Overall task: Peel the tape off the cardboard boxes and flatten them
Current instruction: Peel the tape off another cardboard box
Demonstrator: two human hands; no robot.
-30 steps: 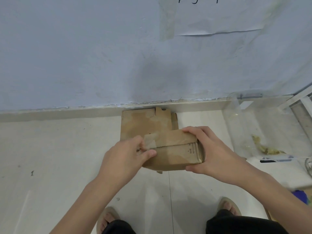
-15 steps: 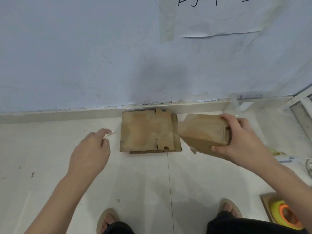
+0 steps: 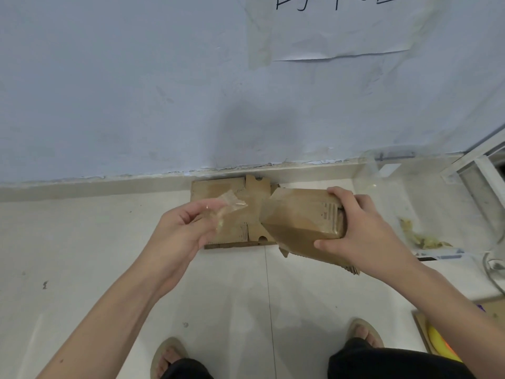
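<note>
My right hand (image 3: 363, 231) grips a small brown cardboard box (image 3: 300, 220) by its right end, held tilted above the floor with one flap hanging loose below. My left hand (image 3: 185, 228) pinches a crumpled strip of clear tape (image 3: 226, 209) that is free of the box. Behind both hands a pile of flattened cardboard (image 3: 218, 192) lies on the floor against the wall.
A clear plastic bag (image 3: 426, 203) with yellowish scraps in it lies at the right by the wall. A cardboard box with a yellow and orange object (image 3: 440, 343) sits at the lower right. My two sandalled feet stand at the bottom edge on pale floor tiles.
My left hand pulled the tape off the box, swung out left, and has come back toward the middle holding the strip. My right hand carried the box to the right.
</note>
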